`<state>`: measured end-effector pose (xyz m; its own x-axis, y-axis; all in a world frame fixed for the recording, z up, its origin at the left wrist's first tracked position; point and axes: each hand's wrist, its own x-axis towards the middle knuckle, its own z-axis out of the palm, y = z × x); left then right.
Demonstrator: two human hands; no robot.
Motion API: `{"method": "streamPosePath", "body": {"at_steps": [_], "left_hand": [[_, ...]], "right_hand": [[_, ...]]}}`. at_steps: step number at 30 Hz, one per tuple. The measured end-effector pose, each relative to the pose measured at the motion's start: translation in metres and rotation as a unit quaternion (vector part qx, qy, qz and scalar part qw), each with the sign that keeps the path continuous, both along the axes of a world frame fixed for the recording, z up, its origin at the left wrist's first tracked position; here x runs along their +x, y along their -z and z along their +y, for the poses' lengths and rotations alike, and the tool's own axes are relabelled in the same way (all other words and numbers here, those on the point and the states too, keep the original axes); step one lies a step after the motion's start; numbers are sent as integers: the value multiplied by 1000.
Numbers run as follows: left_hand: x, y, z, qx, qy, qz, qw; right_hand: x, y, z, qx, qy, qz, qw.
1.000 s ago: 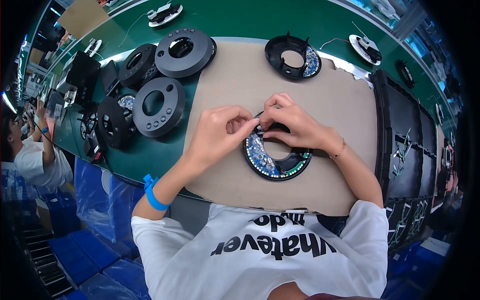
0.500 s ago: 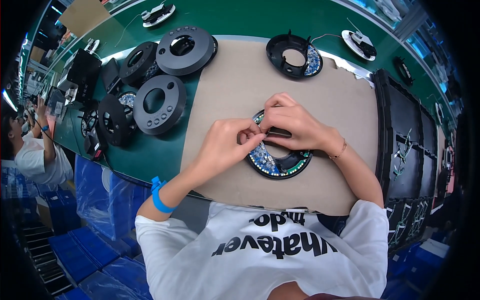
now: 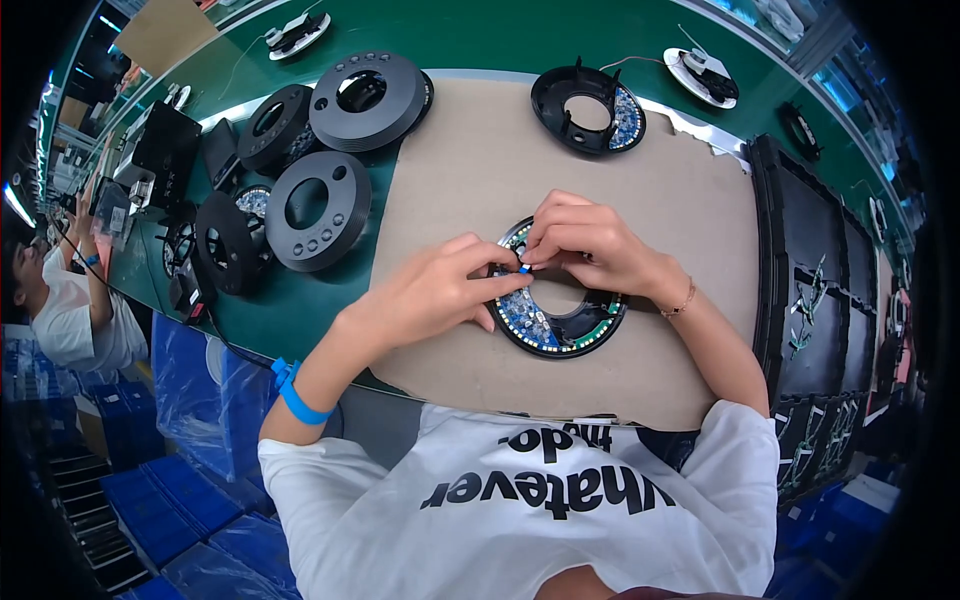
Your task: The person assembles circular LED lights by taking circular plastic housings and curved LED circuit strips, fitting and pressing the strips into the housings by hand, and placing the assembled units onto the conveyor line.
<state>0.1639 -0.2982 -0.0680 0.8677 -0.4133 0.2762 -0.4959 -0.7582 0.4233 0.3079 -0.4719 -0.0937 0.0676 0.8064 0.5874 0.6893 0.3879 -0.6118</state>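
A round black ring housing (image 3: 583, 326) lies on the brown sheet in front of me, with a blue circuit board (image 3: 523, 318) along its left and rows of small pale squares round its rim. At its upper left, my left hand (image 3: 440, 285) pinches a small blue-and-white piece (image 3: 525, 268) between thumb and index finger. My right hand (image 3: 595, 240) reaches in from the other side, its closed fingertips against the same piece. What lies under the fingertips is hidden, and I cannot tell whether the piece is attached to the board.
Several dark grey ring covers (image 3: 350, 212) stand at the left. Another black ring housing (image 3: 588, 112), its board showing, rests at the far edge of the brown sheet (image 3: 450, 370). Black trays (image 3: 800, 250) line the right side. White discs (image 3: 702, 78) ride a green belt behind. A co-worker (image 3: 75, 310) is at far left.
My left hand has turned, its wrist shifting left, and the blue-and-white piece now shows between the fingertips. My right hand has barely moved. The discs on the green belt have slid left.
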Motion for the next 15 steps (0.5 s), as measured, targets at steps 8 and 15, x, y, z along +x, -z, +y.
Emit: {"method": "streamPosePath", "body": {"at_steps": [8,15], "left_hand": [[9,5,7,51,58,-86,993],[7,9,9,36,55,-98,993]], "right_hand": [[-1,0,-1,-4,-4,11,1000],[0,0,-2,-8,4,8,1000]]}}
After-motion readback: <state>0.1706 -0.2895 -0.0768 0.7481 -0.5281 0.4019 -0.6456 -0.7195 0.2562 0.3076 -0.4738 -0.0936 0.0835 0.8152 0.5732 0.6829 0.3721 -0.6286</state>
